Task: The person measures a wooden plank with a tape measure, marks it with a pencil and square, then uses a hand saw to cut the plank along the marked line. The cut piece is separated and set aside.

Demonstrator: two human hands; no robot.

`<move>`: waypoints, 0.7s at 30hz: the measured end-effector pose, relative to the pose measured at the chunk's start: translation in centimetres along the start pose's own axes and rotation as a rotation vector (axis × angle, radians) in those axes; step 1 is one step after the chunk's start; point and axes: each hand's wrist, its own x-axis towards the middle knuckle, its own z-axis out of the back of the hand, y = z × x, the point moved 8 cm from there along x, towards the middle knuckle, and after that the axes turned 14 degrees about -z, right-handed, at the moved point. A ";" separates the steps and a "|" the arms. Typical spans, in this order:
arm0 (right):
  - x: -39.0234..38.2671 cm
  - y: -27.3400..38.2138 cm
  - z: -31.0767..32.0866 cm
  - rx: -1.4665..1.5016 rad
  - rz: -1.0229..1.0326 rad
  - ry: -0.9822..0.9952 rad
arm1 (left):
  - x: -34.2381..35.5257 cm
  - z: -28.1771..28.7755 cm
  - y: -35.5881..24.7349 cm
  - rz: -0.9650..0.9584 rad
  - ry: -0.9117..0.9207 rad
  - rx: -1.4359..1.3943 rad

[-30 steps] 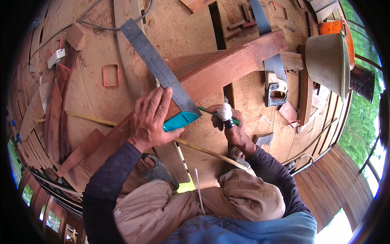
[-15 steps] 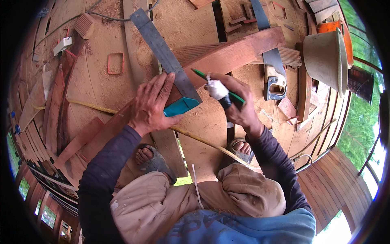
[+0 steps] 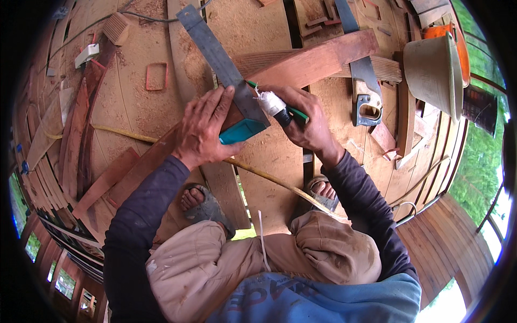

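Note:
My left hand [image 3: 204, 129] grips the teal stock of a carpenter's square [image 3: 240, 131] against a reddish wooden board [image 3: 151, 169]; its long dark steel blade [image 3: 207, 48] lies across the wood, slanting up-left. My right hand [image 3: 307, 121], one finger wrapped in white with black at its base, is closed on a green pencil [image 3: 298, 113], its tip end at the blade's right edge on the board. The board continues up-right [image 3: 312, 62] over a ridged plank [image 3: 388, 70]. Just right of my right hand lies a handsaw [image 3: 368, 107], its blade partly under the board.
A pale bucket [image 3: 431, 75] and an orange bucket [image 3: 462, 48] stand at right. Wood offcuts [image 3: 81, 134] lie at left near a grey cable [image 3: 151, 18]. A yellow hose [image 3: 269, 180] crosses the plank floor [image 3: 269, 204] between my sandalled feet. A railing edges the platform at right.
My right hand has moved up and leftward with the pencil, to the blade's edge. My left hand and the square sit higher in view, as does most of the scene.

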 end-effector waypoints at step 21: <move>-7.9 -6.6 -0.5 0.145 -0.680 0.032 | -0.1 0.0 -0.4 -0.008 -0.008 0.008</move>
